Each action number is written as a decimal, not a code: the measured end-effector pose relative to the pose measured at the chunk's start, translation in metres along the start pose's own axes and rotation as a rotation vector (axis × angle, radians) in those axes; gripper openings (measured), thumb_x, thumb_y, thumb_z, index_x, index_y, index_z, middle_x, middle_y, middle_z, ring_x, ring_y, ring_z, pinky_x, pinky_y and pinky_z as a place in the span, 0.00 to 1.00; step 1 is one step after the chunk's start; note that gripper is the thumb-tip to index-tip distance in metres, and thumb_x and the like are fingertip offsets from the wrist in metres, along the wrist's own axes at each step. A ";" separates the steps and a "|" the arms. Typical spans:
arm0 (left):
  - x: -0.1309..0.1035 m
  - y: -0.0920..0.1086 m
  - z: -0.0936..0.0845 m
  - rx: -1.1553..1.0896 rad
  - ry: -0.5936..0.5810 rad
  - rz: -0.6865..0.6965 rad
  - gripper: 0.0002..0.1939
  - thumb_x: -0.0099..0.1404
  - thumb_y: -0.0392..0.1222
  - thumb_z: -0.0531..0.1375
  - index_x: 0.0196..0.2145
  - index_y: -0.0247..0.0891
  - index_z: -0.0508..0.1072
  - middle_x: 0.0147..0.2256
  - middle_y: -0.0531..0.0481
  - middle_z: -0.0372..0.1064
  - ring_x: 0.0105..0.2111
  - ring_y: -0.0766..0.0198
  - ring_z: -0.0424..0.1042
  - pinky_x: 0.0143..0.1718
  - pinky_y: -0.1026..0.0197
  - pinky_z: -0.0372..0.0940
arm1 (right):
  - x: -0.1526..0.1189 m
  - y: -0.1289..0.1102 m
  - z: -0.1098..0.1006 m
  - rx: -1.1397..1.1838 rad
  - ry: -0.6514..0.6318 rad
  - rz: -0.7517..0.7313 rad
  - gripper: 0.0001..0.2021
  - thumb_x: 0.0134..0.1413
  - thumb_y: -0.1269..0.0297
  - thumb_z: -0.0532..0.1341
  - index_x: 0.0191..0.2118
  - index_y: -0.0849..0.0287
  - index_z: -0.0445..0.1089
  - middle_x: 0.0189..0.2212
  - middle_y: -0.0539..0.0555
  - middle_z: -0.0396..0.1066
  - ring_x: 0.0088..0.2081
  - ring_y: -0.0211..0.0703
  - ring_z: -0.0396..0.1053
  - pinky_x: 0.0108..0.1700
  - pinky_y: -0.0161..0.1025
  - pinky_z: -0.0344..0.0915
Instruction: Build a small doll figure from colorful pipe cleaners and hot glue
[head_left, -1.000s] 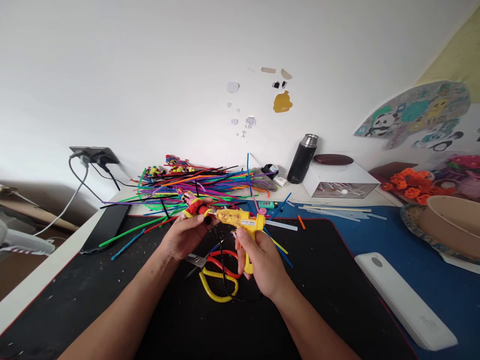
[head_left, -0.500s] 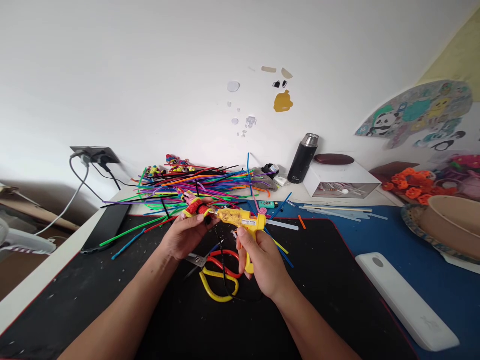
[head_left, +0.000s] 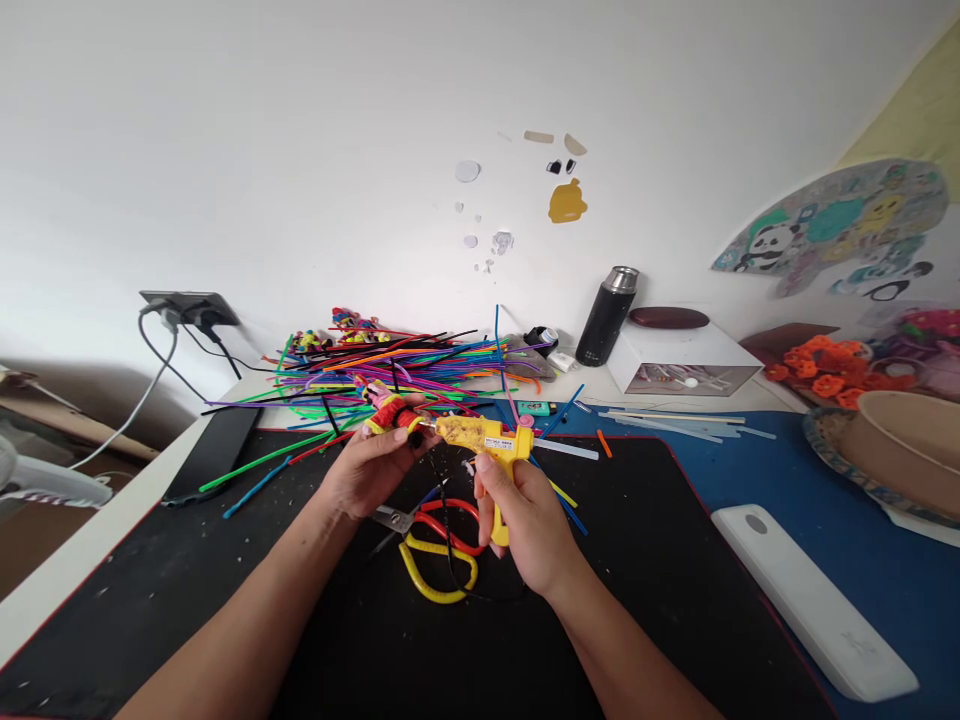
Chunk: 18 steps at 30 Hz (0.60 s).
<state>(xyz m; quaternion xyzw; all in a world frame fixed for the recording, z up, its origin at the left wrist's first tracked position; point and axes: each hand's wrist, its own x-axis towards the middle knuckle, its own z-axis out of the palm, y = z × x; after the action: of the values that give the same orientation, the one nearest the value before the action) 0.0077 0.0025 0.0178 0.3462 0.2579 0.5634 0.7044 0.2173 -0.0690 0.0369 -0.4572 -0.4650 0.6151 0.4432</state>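
My left hand (head_left: pixel 369 468) pinches a small figure of coloured pipe cleaners (head_left: pixel 390 412), mostly red, pink and yellow, above the black mat (head_left: pixel 630 600). My right hand (head_left: pixel 525 510) is wrapped round the handle of a yellow glue gun (head_left: pixel 472 436), with a clear glue stick (head_left: pixel 574 449) poking out of its back. The gun's nozzle points left and meets the figure near my left fingertips; whether glue is coming out cannot be made out. Under the hands lie scissors (head_left: pixel 439 597) with red and yellow handles, partly crossed by the gun's black cord.
Many pipe cleaners (head_left: pixel 420 368) are heaped along the wall. Behind stand a black flask (head_left: pixel 606 318) and a white box (head_left: pixel 679 362). Glue sticks (head_left: pixel 675 425) lie at the mat's back edge. At right are a white power bank (head_left: pixel 814 602) and a brown basket (head_left: pixel 911 440); a phone (head_left: pixel 214 455) lies left.
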 end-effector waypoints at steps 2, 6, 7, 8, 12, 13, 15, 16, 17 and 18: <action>0.000 0.000 0.000 0.001 0.007 0.003 0.23 0.53 0.38 0.80 0.47 0.40 0.84 0.38 0.49 0.82 0.39 0.60 0.81 0.49 0.56 0.77 | 0.000 0.000 0.000 0.001 0.001 0.001 0.35 0.58 0.22 0.60 0.29 0.55 0.66 0.12 0.47 0.66 0.13 0.34 0.56 0.19 0.33 0.53; 0.000 0.000 0.001 0.006 0.029 0.007 0.24 0.52 0.38 0.81 0.46 0.39 0.84 0.39 0.49 0.82 0.38 0.61 0.81 0.48 0.57 0.77 | 0.000 0.001 -0.001 0.011 0.004 0.004 0.34 0.57 0.23 0.61 0.29 0.54 0.66 0.12 0.47 0.66 0.13 0.34 0.56 0.18 0.33 0.53; 0.000 0.000 0.000 0.009 0.032 0.008 0.24 0.51 0.38 0.81 0.46 0.40 0.84 0.39 0.49 0.82 0.38 0.61 0.81 0.48 0.57 0.77 | 0.000 0.001 -0.001 0.011 0.005 0.004 0.34 0.57 0.23 0.61 0.29 0.54 0.66 0.12 0.47 0.66 0.13 0.34 0.56 0.18 0.33 0.53; 0.000 0.000 0.000 0.011 0.032 0.010 0.24 0.51 0.38 0.81 0.46 0.40 0.84 0.39 0.49 0.82 0.38 0.61 0.81 0.48 0.56 0.77 | 0.000 0.000 -0.001 0.009 0.006 0.003 0.34 0.57 0.23 0.60 0.29 0.54 0.66 0.13 0.47 0.66 0.13 0.34 0.56 0.18 0.33 0.53; 0.000 0.000 -0.003 0.009 0.023 0.022 0.23 0.54 0.38 0.80 0.48 0.40 0.83 0.39 0.49 0.82 0.39 0.60 0.81 0.49 0.56 0.76 | -0.001 -0.001 0.001 -0.020 0.017 0.017 0.35 0.56 0.22 0.61 0.29 0.54 0.66 0.13 0.48 0.66 0.14 0.35 0.57 0.19 0.34 0.54; 0.000 0.000 -0.003 0.009 0.022 0.025 0.23 0.55 0.38 0.80 0.48 0.40 0.83 0.38 0.49 0.82 0.40 0.60 0.81 0.49 0.57 0.76 | -0.002 -0.001 0.002 -0.029 0.020 0.026 0.35 0.56 0.22 0.61 0.29 0.54 0.66 0.13 0.48 0.66 0.14 0.35 0.57 0.19 0.34 0.54; 0.001 0.001 -0.004 0.010 0.024 0.034 0.23 0.56 0.38 0.79 0.48 0.40 0.83 0.38 0.49 0.82 0.41 0.60 0.81 0.48 0.58 0.76 | -0.002 -0.001 0.002 -0.036 0.022 0.039 0.34 0.56 0.23 0.61 0.29 0.54 0.66 0.13 0.48 0.66 0.14 0.35 0.57 0.19 0.34 0.54; 0.001 0.001 -0.004 0.012 0.026 0.037 0.23 0.56 0.38 0.79 0.48 0.40 0.83 0.38 0.48 0.82 0.41 0.60 0.81 0.48 0.58 0.76 | -0.002 -0.001 0.003 -0.033 0.022 0.039 0.34 0.56 0.23 0.61 0.29 0.54 0.66 0.13 0.48 0.66 0.14 0.35 0.57 0.19 0.34 0.54; 0.001 0.002 -0.003 0.014 0.028 0.038 0.22 0.55 0.38 0.79 0.48 0.40 0.83 0.38 0.48 0.82 0.40 0.60 0.81 0.48 0.58 0.76 | -0.002 -0.001 0.003 -0.026 0.021 0.034 0.34 0.57 0.23 0.61 0.29 0.54 0.66 0.13 0.48 0.66 0.14 0.35 0.57 0.19 0.34 0.54; 0.001 0.002 -0.003 0.016 0.031 0.042 0.22 0.55 0.39 0.79 0.48 0.40 0.83 0.38 0.48 0.82 0.39 0.60 0.81 0.48 0.58 0.76 | -0.002 -0.001 0.002 -0.016 0.020 0.027 0.34 0.57 0.23 0.61 0.30 0.54 0.66 0.13 0.47 0.66 0.14 0.35 0.57 0.19 0.34 0.54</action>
<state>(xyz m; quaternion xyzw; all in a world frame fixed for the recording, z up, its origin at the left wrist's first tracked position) 0.0045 0.0044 0.0175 0.3484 0.2658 0.5813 0.6856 0.2154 -0.0711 0.0389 -0.4729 -0.4593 0.6128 0.4358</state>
